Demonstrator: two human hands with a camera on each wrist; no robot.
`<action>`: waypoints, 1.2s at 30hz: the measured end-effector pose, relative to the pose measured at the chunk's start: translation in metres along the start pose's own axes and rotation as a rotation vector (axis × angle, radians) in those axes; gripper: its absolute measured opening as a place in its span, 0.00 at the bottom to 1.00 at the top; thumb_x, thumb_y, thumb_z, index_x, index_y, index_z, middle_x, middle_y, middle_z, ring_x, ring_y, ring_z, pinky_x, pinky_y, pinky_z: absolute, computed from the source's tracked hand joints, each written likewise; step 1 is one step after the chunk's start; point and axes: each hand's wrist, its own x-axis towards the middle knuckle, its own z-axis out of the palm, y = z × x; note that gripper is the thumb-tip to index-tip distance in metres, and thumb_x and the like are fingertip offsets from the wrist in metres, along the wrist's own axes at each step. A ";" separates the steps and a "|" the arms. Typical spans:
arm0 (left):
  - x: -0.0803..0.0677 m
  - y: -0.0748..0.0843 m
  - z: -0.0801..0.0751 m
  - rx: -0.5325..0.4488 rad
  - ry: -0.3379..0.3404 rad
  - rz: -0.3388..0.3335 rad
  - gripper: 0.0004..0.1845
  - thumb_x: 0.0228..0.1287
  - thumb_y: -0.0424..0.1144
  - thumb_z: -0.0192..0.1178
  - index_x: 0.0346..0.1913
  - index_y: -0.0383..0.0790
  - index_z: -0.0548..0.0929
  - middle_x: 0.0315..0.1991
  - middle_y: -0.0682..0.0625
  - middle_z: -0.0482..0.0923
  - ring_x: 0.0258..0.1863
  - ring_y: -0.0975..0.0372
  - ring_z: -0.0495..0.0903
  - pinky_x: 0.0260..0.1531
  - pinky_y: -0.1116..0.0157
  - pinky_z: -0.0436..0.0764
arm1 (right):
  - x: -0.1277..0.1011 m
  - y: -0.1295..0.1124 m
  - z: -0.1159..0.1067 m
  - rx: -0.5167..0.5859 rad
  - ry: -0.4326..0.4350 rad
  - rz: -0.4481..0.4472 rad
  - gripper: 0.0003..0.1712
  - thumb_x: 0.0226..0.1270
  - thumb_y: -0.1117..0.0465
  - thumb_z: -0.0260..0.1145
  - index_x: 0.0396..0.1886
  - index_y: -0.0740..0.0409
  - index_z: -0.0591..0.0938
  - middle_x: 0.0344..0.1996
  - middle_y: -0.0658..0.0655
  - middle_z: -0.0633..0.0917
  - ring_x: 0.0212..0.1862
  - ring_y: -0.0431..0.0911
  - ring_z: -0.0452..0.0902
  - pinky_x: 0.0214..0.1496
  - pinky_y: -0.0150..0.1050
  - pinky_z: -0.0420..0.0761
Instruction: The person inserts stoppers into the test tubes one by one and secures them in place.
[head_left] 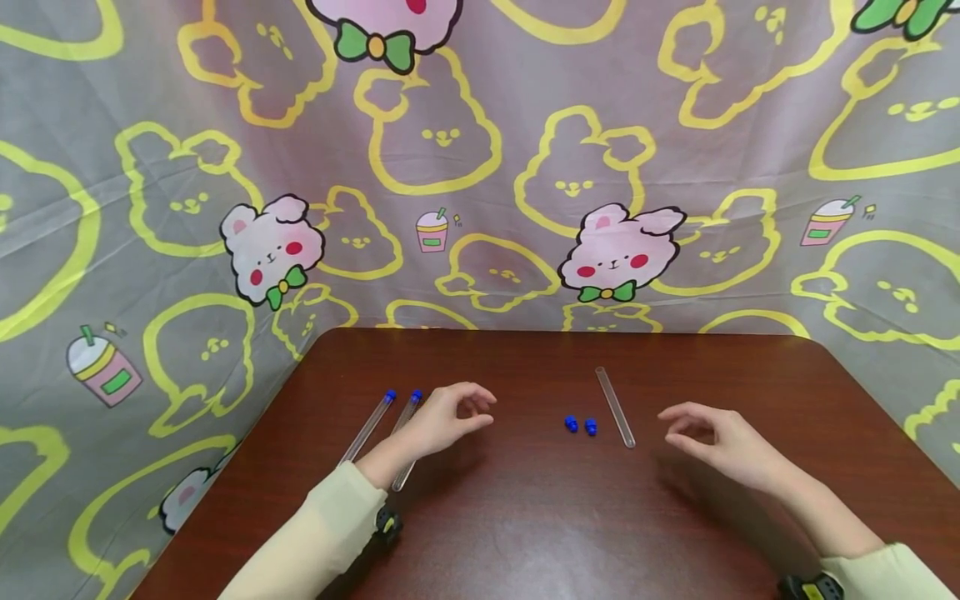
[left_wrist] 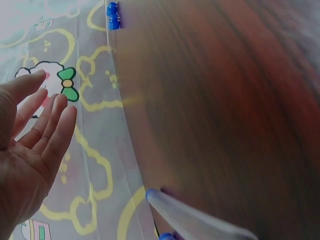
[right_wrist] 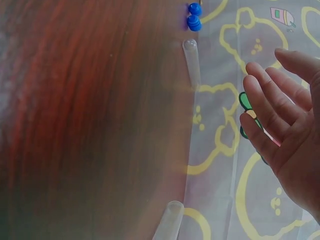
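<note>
I see the left hand (head_left: 444,418) spread wide, blue caps (head_left: 572,424) at its three o'clock; the right hand (head_left: 723,442), also wide, has a clear tube (head_left: 616,407) near ten.

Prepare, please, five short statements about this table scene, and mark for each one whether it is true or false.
1. Two loose blue stoppers lie on the brown table between the two hands. True.
2. The left hand is gripping a test tube. False: it holds nothing.
3. Both test tubes at the left have a stopper in one end. True.
4. The right hand touches the unstoppered test tube beside the loose blue stoppers. False: a gap separates them.
5. The backdrop cloth is plain. False: it has a printed pattern.
</note>
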 end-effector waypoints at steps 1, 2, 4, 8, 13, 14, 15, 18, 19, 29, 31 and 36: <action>0.002 0.001 0.002 -0.002 -0.008 0.013 0.11 0.60 0.33 0.68 0.46 0.39 0.83 0.39 0.46 0.83 0.35 0.63 0.79 0.39 0.54 0.79 | 0.001 0.000 -0.001 -0.002 -0.004 0.002 0.15 0.62 0.64 0.70 0.49 0.55 0.81 0.31 0.46 0.85 0.35 0.35 0.79 0.33 0.33 0.75; 0.004 0.001 0.003 0.003 -0.017 0.019 0.11 0.60 0.33 0.68 0.46 0.39 0.83 0.39 0.46 0.83 0.35 0.63 0.79 0.39 0.54 0.79 | 0.001 0.000 -0.001 0.000 -0.006 0.007 0.15 0.62 0.64 0.70 0.49 0.55 0.81 0.31 0.46 0.86 0.35 0.36 0.79 0.33 0.33 0.75; 0.008 0.003 0.007 0.005 -0.034 0.030 0.11 0.60 0.33 0.68 0.46 0.38 0.83 0.39 0.46 0.83 0.36 0.63 0.79 0.40 0.54 0.79 | 0.003 0.000 -0.002 -0.005 -0.013 0.020 0.15 0.63 0.63 0.70 0.49 0.54 0.81 0.32 0.46 0.86 0.36 0.35 0.79 0.33 0.33 0.75; 0.016 0.005 0.015 0.012 -0.065 0.044 0.11 0.61 0.34 0.68 0.46 0.38 0.82 0.38 0.48 0.83 0.37 0.63 0.79 0.41 0.57 0.79 | 0.006 0.001 -0.004 -0.015 -0.026 0.033 0.15 0.64 0.62 0.70 0.49 0.53 0.81 0.32 0.45 0.85 0.36 0.35 0.79 0.33 0.34 0.76; 0.027 0.009 0.025 0.012 -0.122 0.048 0.12 0.62 0.35 0.67 0.47 0.36 0.82 0.40 0.47 0.83 0.38 0.63 0.79 0.39 0.61 0.79 | 0.011 0.003 -0.005 -0.011 -0.025 0.029 0.15 0.63 0.62 0.70 0.50 0.55 0.81 0.32 0.46 0.85 0.36 0.36 0.79 0.33 0.34 0.77; 0.029 0.010 0.027 0.010 -0.134 0.051 0.12 0.62 0.35 0.67 0.48 0.35 0.82 0.40 0.46 0.83 0.38 0.63 0.79 0.39 0.60 0.79 | 0.012 0.004 -0.004 -0.010 -0.024 0.025 0.15 0.63 0.62 0.70 0.50 0.55 0.81 0.32 0.46 0.86 0.36 0.36 0.79 0.33 0.34 0.77; 0.031 0.010 0.029 0.010 -0.144 0.056 0.13 0.62 0.35 0.67 0.48 0.35 0.82 0.40 0.46 0.83 0.38 0.63 0.79 0.39 0.60 0.79 | 0.013 0.004 -0.004 -0.009 -0.027 0.026 0.15 0.63 0.62 0.70 0.50 0.56 0.81 0.32 0.47 0.86 0.36 0.36 0.79 0.33 0.34 0.77; 0.037 0.010 0.034 0.008 -0.167 0.070 0.13 0.62 0.34 0.67 0.48 0.36 0.83 0.41 0.45 0.83 0.39 0.63 0.79 0.41 0.61 0.79 | 0.017 0.005 -0.003 -0.007 -0.038 0.029 0.15 0.64 0.61 0.70 0.50 0.56 0.81 0.32 0.47 0.86 0.36 0.36 0.80 0.33 0.34 0.76; 0.039 0.010 0.036 0.005 -0.175 0.071 0.13 0.62 0.35 0.67 0.48 0.36 0.83 0.41 0.45 0.83 0.39 0.63 0.79 0.41 0.61 0.79 | 0.018 0.006 -0.003 -0.007 -0.043 0.031 0.15 0.64 0.61 0.69 0.50 0.56 0.81 0.32 0.47 0.86 0.36 0.36 0.80 0.33 0.34 0.77; 0.058 0.009 0.053 0.031 -0.239 0.067 0.13 0.60 0.33 0.69 0.48 0.37 0.83 0.43 0.46 0.83 0.41 0.66 0.80 0.45 0.62 0.78 | 0.030 0.009 -0.002 -0.010 -0.058 0.036 0.15 0.64 0.62 0.69 0.50 0.55 0.81 0.33 0.50 0.86 0.37 0.37 0.80 0.36 0.36 0.79; 0.063 0.007 0.056 0.042 -0.260 0.055 0.14 0.60 0.34 0.69 0.48 0.38 0.83 0.43 0.48 0.83 0.41 0.67 0.80 0.45 0.65 0.78 | 0.032 0.010 -0.001 -0.012 -0.061 0.049 0.15 0.64 0.62 0.70 0.50 0.55 0.81 0.33 0.50 0.86 0.37 0.38 0.80 0.36 0.37 0.79; 0.076 0.003 0.063 0.044 -0.311 0.012 0.14 0.59 0.35 0.69 0.49 0.40 0.83 0.43 0.52 0.83 0.41 0.68 0.79 0.43 0.71 0.77 | 0.037 0.011 0.000 -0.021 -0.072 0.060 0.15 0.63 0.63 0.70 0.50 0.55 0.81 0.33 0.49 0.86 0.37 0.39 0.79 0.37 0.36 0.79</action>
